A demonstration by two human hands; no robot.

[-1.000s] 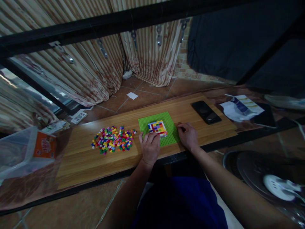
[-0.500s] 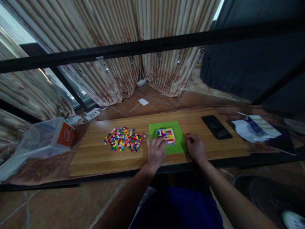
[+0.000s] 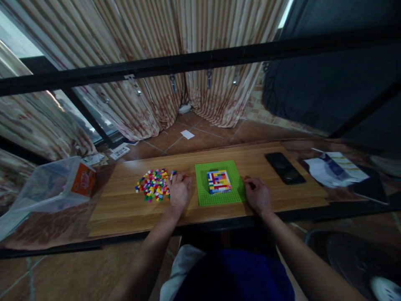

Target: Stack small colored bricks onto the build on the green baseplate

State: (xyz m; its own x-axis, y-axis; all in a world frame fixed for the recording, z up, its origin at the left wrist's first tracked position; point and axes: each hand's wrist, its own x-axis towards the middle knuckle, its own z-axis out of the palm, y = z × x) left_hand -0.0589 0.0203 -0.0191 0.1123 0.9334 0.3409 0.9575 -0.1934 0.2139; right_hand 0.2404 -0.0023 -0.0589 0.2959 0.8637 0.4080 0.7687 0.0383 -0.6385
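On the wooden board lies a green studded baseplate (image 3: 204,200). A square block of small multicoloured building bricks (image 3: 219,181) stands on its middle, open to view. My left hand (image 3: 180,191) is over the right side of a loose pile of small bricks (image 3: 154,186), fingers bent downward and somewhat apart, covering some bricks. Nothing shows in its grip. My right hand (image 3: 258,195) rests by the baseplate's right edge with its fingers curled in. What it pinches, if anything, is hidden.
A black phone (image 3: 285,168) lies on the wooden board (image 3: 125,217) at the right. Papers (image 3: 336,168) are further right. A clear plastic box (image 3: 53,184) with an orange label stands at the left. A dark metal bar (image 3: 200,60) crosses beyond the board, before curtains (image 3: 216,96).
My left hand has moved left from the brick block to the loose pile, uncovering the block. My right hand stays by the baseplate's edge. The view has shifted slightly.
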